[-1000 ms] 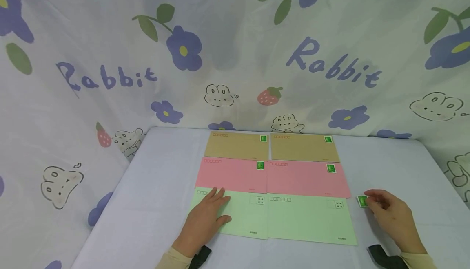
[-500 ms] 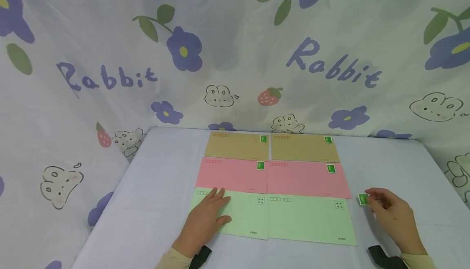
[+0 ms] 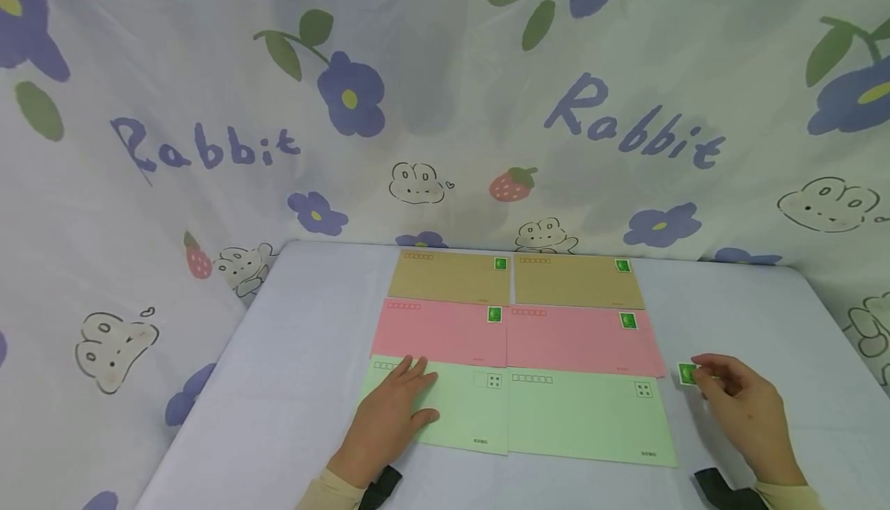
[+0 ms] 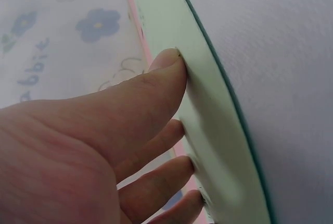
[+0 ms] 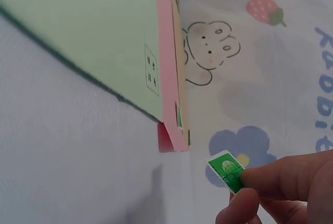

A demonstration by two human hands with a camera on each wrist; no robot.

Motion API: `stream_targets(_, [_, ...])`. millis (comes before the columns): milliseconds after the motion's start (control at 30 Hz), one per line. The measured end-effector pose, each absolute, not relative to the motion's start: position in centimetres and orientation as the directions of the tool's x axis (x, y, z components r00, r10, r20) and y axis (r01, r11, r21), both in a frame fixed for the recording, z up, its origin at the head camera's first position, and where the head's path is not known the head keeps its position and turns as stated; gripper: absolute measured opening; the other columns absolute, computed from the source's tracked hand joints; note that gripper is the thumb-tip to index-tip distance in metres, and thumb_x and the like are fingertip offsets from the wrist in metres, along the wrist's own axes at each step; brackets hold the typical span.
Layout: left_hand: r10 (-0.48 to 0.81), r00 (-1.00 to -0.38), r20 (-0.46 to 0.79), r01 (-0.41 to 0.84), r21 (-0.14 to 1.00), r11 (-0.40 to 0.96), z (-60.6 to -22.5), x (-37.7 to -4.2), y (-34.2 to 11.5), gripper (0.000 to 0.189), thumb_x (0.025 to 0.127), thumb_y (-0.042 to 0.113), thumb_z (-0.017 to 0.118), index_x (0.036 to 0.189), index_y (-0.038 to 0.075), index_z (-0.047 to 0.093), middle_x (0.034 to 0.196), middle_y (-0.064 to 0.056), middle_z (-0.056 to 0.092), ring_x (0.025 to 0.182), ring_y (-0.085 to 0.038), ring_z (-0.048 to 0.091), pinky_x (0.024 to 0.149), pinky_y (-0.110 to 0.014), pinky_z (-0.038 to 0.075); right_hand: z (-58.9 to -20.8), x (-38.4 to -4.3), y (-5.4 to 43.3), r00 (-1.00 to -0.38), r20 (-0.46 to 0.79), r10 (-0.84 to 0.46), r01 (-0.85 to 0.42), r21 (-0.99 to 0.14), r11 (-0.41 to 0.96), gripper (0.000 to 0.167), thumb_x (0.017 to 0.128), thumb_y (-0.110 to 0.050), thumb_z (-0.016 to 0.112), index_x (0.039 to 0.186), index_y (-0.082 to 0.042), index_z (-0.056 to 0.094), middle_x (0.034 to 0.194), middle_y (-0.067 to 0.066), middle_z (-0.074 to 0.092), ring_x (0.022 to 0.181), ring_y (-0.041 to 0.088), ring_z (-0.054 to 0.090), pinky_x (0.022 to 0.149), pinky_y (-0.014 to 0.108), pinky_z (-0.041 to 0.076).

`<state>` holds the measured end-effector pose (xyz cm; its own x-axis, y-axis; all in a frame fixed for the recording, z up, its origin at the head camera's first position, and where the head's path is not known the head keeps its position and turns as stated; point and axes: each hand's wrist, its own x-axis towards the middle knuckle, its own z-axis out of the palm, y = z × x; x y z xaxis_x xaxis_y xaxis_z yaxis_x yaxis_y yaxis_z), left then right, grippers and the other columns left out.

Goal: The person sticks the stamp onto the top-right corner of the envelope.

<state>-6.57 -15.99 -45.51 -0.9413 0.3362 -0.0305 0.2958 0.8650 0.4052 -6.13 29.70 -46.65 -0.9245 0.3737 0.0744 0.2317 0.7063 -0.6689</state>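
Between thumb and fingertips my right hand pinches a small green stamp with a white border, held just right of the green envelopes. The right wrist view shows the stamp gripped by one end. My left hand, fingers spread, rests on the left green envelope. The left wrist view has its thumb and fingertips touching the pale green paper. Beside it lies the right green envelope, with a printed square at its upper right corner.
Two pink envelopes lie behind the green ones, and two brown envelopes farther back. Each of these bears a green stamp at its upper right corner. The white table meets a curtain printed with rabbits and flowers.
The right hand has shifted very slightly upward with the stamp pinched in it. My left hand has stayed in place on the envelope.
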Motion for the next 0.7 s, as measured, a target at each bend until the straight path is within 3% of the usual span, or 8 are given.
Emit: stream_targets(700, [0.351, -0.936, -0.011, 0.319, 0.388, 0.865, -44.9, -6.5, -15.8, 0.056, 0.083, 0.027, 0.081, 0.13, 0.002, 0.066, 0.145, -0.019, 0.054, 0.141, -0.036, 0.042, 0.107, -0.047, 0.045, -45.7, -7.0, 27.5, -0.944, 0.109, 0.313, 0.153, -0.695, 0.703, 0.021, 0.098, -0.012, 0.062, 0.115, -0.001, 0.068, 0.1, 0.017, 0.069, 0.063, 0.001, 0.055, 0.046, 0.024, 0.044])
